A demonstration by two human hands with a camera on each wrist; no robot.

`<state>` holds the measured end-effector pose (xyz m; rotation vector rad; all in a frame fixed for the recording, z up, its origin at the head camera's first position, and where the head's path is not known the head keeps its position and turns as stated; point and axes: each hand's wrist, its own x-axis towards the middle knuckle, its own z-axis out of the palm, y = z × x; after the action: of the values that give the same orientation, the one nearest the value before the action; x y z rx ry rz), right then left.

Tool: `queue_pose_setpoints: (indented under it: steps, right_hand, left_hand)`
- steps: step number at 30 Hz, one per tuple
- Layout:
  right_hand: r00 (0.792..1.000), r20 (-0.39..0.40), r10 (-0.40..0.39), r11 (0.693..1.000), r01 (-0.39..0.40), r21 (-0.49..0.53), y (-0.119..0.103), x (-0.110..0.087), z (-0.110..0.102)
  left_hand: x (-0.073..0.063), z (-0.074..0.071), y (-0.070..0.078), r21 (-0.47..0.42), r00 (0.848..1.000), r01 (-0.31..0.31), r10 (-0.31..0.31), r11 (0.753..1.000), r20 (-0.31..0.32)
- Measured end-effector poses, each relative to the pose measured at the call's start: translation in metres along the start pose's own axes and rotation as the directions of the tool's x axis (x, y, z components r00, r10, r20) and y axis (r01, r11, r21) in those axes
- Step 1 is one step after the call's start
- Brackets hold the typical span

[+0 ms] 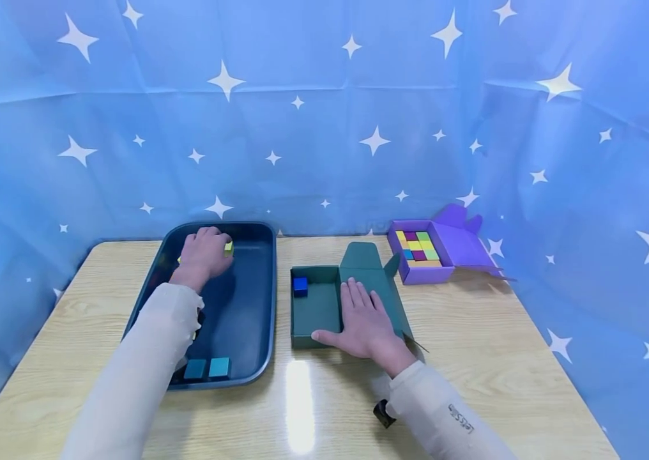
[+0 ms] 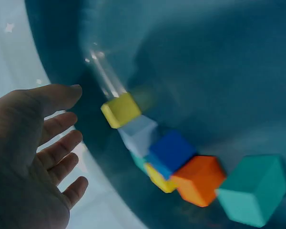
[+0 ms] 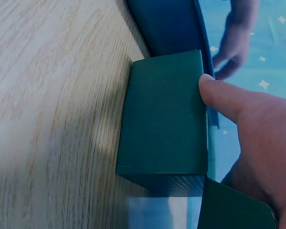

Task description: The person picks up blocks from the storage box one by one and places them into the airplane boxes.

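Note:
My left hand (image 1: pixel 205 252) is over the far end of the dark blue tray (image 1: pixel 254 306). Its fingers are loosely bent with nothing between them, and a yellow cube (image 2: pixel 121 110) lies close by. Along the tray wall beyond it are a blue cube (image 2: pixel 171 152), an orange cube (image 2: pixel 200 180) and a teal cube (image 2: pixel 252 191). My right hand (image 1: pixel 366 324) lies flat on the green box (image 1: pixel 315 313), fingers straight over its folded-back lid, thumb at the rim. Inside that box, a blue cube (image 1: pixel 300 286) sits in the far left corner.
A purple box (image 1: pixel 428 275) filled with coloured blocks stands at the back right, its lid folded out to the right. Two teal cubes, one at the right (image 1: pixel 219 367), lie at the tray's near end. A starry blue curtain (image 1: pixel 324 128) hangs behind the wooden table (image 1: pixel 503 370).

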<state>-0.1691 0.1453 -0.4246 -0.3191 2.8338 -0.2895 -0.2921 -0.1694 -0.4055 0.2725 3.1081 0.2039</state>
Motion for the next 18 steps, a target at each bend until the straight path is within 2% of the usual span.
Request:
queue_pose_setpoints:
  steps: [5,18]
  right_hand:
    - [1.0,-0.015,-0.001,1.0,0.001,-0.009,-0.001,0.001,0.0]
    - [1.0,-0.024,-0.001,1.0,0.001,-0.01,-0.001,0.0,0.001]
  left_hand:
    - [-0.001,0.009,-0.011,-0.034,0.999,0.039,-0.037,0.999,0.04]
    - [0.008,0.025,-0.014,-0.025,0.991,0.109,-0.106,0.994,0.084]
